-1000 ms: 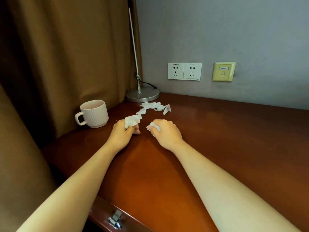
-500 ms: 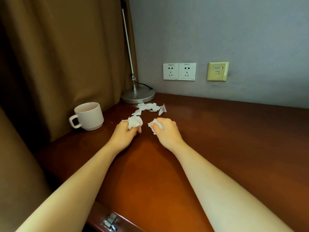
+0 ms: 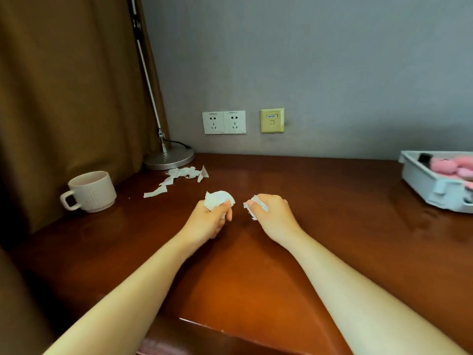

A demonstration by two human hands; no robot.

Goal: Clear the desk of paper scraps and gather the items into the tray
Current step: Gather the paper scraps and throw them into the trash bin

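1. Brown table point(image 3: 320, 213) against grey wall; mug point(image 3: 90, 191) left, tray point(image 3: 419, 184) far right.
2. Loose paper scraps point(image 3: 176, 178) beside lamp base point(image 3: 169, 158).
3. Left hand point(image 3: 208, 221) fisted around crumpled paper point(image 3: 217, 199); right hand point(image 3: 272, 216) clenching smaller scrap point(image 3: 256, 204).

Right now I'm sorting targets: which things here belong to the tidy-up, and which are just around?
Job: scraps on desk; wad in left hand; wad in right hand; mug; tray.
Around: lamp; sockets; curtain.
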